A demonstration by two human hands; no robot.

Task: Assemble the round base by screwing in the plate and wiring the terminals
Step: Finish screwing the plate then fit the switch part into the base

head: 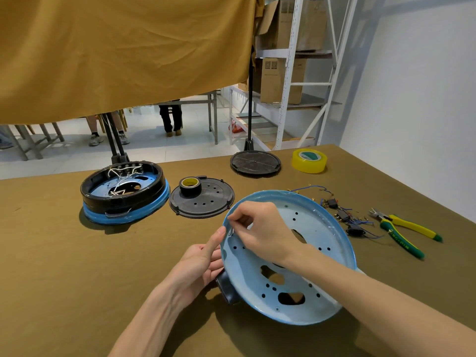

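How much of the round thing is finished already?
Not much yet. One base at the back left already has white wires inside. Right now the left hand props the blue plate up on its edge, and the right hand pinches something small at its rim, maybe a screw. Still waiting on the table: the wired terminals, the pliers and the black cover.

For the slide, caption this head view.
Left hand steadies tilted blue plate; right hand pinches something small at its rim.
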